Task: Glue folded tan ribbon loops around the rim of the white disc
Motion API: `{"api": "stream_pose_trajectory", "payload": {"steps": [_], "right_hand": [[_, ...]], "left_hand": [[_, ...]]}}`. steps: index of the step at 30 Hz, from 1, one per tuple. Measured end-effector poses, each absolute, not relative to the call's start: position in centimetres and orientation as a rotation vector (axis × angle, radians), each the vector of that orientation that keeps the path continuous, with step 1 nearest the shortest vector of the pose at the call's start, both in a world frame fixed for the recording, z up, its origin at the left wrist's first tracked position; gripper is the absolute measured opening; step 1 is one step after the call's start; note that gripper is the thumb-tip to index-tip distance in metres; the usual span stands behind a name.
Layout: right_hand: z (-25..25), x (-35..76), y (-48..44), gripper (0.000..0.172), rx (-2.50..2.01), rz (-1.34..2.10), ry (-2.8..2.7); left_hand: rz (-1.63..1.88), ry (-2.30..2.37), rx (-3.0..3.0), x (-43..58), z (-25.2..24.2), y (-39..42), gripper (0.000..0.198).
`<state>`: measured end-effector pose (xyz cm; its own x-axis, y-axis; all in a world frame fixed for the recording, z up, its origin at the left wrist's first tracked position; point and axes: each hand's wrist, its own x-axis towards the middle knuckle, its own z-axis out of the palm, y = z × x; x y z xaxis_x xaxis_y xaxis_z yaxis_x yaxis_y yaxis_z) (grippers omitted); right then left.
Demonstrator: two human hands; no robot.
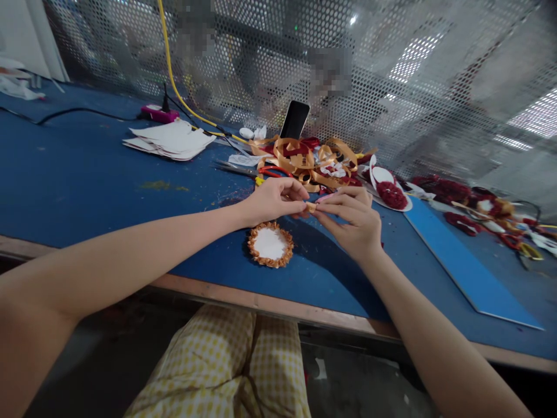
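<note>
Yellow-and-white checked trousers nearest, below the edge. Blue bench, pale-brown front edge, scuffed top with loose bits. Flat blue board lies on right side. White disc with ruffled gold rim flat on bench, near left wrist.

Left hand: thumb and index together, clamped on small gold ribbon piece. Right hand: thumb and fingertips pinched at its other end; pink item at the fingers, too small to identify. Ribbon piece sits between hands, beyond disc.

Past the hands: red-handled scissors, gold and dark red ribbon pile; white sheets off left. Dark phone propped up behind pile, tilted. Back: perforated panel, blurry shapes through holes.
</note>
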<state>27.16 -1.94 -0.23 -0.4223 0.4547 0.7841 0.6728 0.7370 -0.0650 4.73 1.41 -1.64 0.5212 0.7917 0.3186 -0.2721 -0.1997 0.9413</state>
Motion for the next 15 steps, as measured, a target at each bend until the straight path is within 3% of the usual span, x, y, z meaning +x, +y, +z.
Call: {"api": "stream_pose_trajectory", "payload": {"steps": [15], "right_hand": [[0.44,26.55,-2.73,0.010,-0.793,-0.246,-1.976]], "left_hand": [[1.042,0.440,1.579,4.29,-2.16,1.96,0.022]]}}
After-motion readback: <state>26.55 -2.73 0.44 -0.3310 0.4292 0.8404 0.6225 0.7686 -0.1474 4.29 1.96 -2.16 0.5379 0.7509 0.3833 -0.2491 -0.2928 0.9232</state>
